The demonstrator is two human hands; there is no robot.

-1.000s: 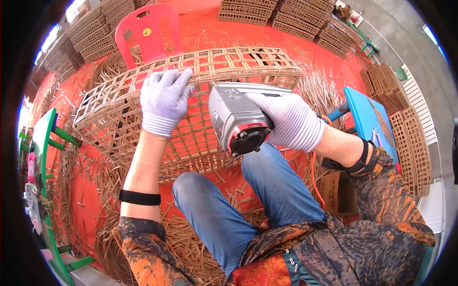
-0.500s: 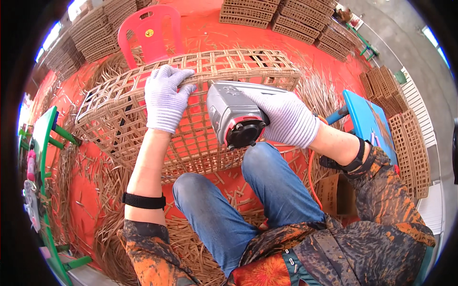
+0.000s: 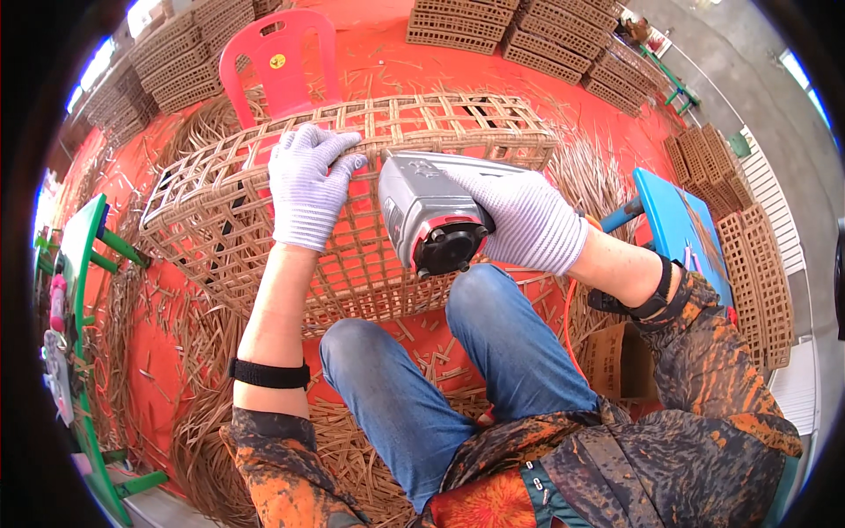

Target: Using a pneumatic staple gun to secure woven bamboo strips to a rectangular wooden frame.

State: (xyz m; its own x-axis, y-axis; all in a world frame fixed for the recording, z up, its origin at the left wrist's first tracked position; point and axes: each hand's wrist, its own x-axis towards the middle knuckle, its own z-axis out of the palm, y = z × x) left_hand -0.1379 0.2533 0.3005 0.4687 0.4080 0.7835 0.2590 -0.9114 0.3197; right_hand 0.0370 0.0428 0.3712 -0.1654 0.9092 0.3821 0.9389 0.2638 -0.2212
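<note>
A long woven basket [image 3: 264, 211] with an open lattice of brown strips leans in front of my knees. My left hand [image 3: 310, 180], in a white knitted glove, is closed on its upper edge, fingers curled over the strips. In my gloved right hand [image 3: 537, 220] is a grey pneumatic staple gun [image 3: 429, 207] with a black and red end cap towards me. The gun's nose end is at the basket's upper edge, just right of my left hand; its exact contact point is hidden behind the gun body.
A pink plastic chair [image 3: 283, 66] stands behind the basket. Stacked woven baskets [image 3: 458, 26] line the back. At right are a blue stool [image 3: 682, 229] and a cardboard box [image 3: 620, 361]; at left, a green-edged table [image 3: 84, 290]. Cut strips [image 3: 361, 444] litter the red floor.
Hardly anything differs. The staple gun has shifted very slightly left, and my left hand has moved a touch right, still on the basket's edge.
</note>
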